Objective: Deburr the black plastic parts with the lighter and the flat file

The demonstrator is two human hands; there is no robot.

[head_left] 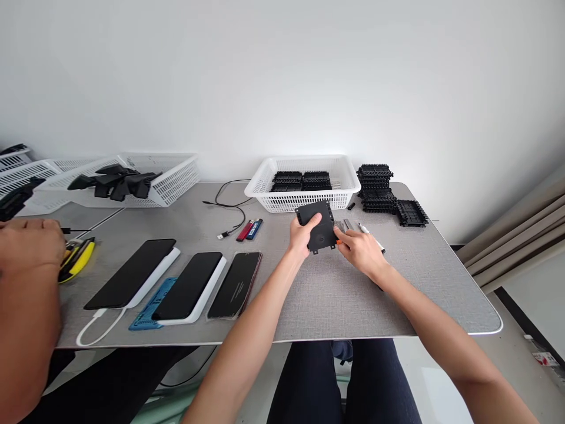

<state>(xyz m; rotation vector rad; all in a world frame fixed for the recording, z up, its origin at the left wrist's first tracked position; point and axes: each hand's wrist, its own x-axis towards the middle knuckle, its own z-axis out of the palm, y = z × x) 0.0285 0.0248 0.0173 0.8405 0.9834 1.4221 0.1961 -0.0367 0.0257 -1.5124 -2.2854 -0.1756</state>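
Observation:
A flat black plastic part (321,227) with small tabs along its edges is held up over the grey table. My left hand (302,235) grips its left side, the thumb lying on the face. At the part's right edge, my right hand (359,250) is closed around a tool with a small orange piece (339,242) showing near the fingertips; most of the tool is hidden. A white marker (371,237) lies on the table behind my right hand, with a small black cap (351,206) farther back.
A white basket (304,203) holds black parts, with stacked black parts (377,191) to its right. Lighters (249,230), a cable (233,206), phones (236,285) and more baskets (176,179) are to the left. Another person's arm (29,294) reaches in at far left.

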